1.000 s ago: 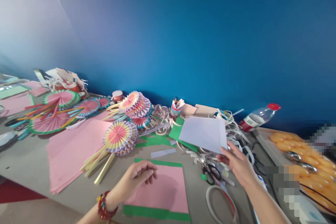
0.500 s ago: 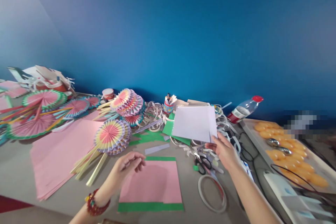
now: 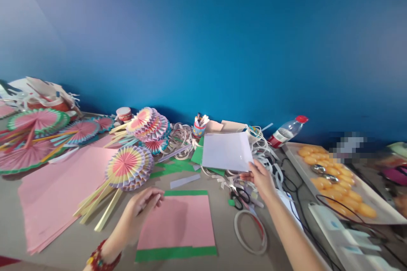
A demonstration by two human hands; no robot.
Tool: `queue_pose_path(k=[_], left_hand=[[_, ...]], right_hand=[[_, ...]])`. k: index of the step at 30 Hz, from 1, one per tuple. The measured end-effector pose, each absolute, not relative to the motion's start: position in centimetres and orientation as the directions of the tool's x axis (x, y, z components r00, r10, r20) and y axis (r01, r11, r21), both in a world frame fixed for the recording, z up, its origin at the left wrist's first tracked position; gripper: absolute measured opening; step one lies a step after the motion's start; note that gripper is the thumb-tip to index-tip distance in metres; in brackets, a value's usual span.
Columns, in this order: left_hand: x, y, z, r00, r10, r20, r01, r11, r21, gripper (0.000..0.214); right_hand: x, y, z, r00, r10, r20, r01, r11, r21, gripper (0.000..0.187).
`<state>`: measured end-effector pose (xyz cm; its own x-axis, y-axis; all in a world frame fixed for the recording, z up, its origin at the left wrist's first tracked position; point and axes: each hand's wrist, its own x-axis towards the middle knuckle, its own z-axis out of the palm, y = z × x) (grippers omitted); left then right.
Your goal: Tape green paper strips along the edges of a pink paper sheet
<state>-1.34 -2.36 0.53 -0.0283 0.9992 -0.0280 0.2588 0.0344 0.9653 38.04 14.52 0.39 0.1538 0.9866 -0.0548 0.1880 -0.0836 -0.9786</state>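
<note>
My right hand point(image 3: 259, 176) pinches the near right corner of a white sheet of paper point(image 3: 225, 151) and holds it above the table, over green paper scraps point(image 3: 197, 156) and curled white strips point(image 3: 267, 152). My left hand point(image 3: 141, 204), with a red bead bracelet at the wrist, hovers loosely curled at the left edge of a pink sheet point(image 3: 179, 222) that lies on a green sheet point(image 3: 174, 253). Nothing shows in its fingers.
Round pleated paper fans point(image 3: 127, 167) with stick handles lie to the left on a pile of pink paper point(image 3: 54, 186). Scissors point(image 3: 240, 197) and a tape ring point(image 3: 250, 232) sit near my right arm. A water bottle point(image 3: 284, 132), a pencil cup point(image 3: 199, 127) and a tray of orange pieces point(image 3: 337, 182) stand at the right.
The camera has swung to the right, so everything has slid left in view. My right hand has lowered the white sheet slightly. My left hand stays beside the pink sheet.
</note>
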Motion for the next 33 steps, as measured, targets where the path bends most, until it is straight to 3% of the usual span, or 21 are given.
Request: queue_pose_path(k=[6,13,20,26,29,33], left_hand=[[-1.2,-2.2,0.7,0.013,1.000,-0.028,0.304,0.022,0.952,0.031],[-1.0,-2.1,1.0,0.027,1.000,-0.006,0.330,-0.003,0.944,0.031],[-1.3,-2.1,0.4,0.033,0.999,0.001,0.314,-0.012,0.949,0.032],[-1.3,-2.1,0.5,0.029,1.000,0.000,0.325,-0.009,0.946,0.033],[-1.2,-2.1,0.5,0.024,1.000,0.019,0.336,-0.026,0.941,0.032],[-1.4,-2.3,0.7,0.011,1.000,-0.012,0.311,0.008,0.950,0.032]], right_hand=[[38.5,15.2,0.2,0.223,0.972,-0.076,0.203,-0.122,-0.972,0.060],[38.4,16.3,0.3,0.244,0.969,0.037,0.368,-0.057,-0.928,0.063],[38.5,16.2,2.0,0.224,0.934,0.278,0.721,0.033,-0.692,0.042],[38.0,16.1,3.7,0.105,0.902,0.419,0.824,0.157,-0.544,0.035],[38.2,16.8,3.9,0.110,0.901,0.419,0.826,0.151,-0.542,0.032],[38.9,17.9,3.3,0.153,0.927,0.343,0.769,0.106,-0.631,0.033]])
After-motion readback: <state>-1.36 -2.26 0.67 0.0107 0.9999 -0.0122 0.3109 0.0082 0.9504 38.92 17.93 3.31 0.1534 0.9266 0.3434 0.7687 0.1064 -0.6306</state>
